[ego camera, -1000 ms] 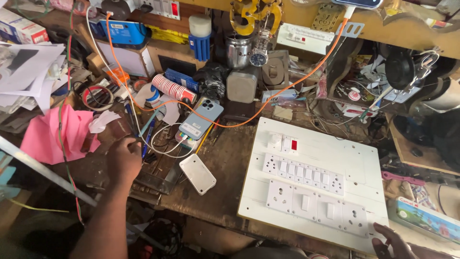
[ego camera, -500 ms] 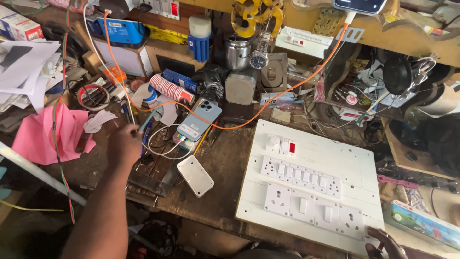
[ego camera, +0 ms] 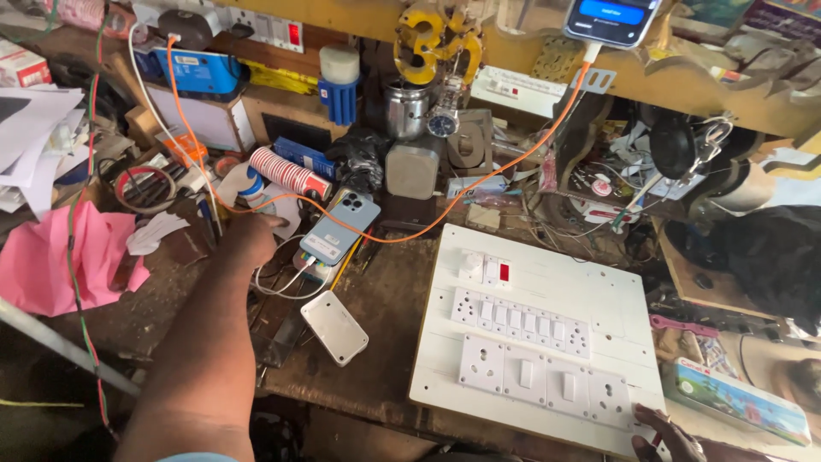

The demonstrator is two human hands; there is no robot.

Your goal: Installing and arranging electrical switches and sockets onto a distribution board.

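My left hand (ego camera: 246, 239) stretches forward over the cluttered bench. Its fingertips are by white paper scraps, just left of a pale blue phone (ego camera: 340, 227) lying on a small charger box, and I see nothing held in it. An orange cable (ego camera: 479, 184) runs past the hand up to a second phone (ego camera: 611, 19) on the shelf. My right hand (ego camera: 671, 435) shows only partly at the bottom edge, with its fingers on the near right corner of a white switchboard panel (ego camera: 599, 295) that carries sockets and rocker switches.
A white switch box (ego camera: 334, 328) lies near my forearm. A stack of red-and-white paper cups (ego camera: 289, 174), a steel cup (ego camera: 405, 109), a blue box (ego camera: 202, 70), pink paper (ego camera: 51, 261) and tangled wires crowd the back and left. A green pencil case (ego camera: 740, 400) lies at the right.
My left hand has pushed farther forward, from the wires toward the pale blue phone and the paper scraps. My right hand stays at the panel's near corner.
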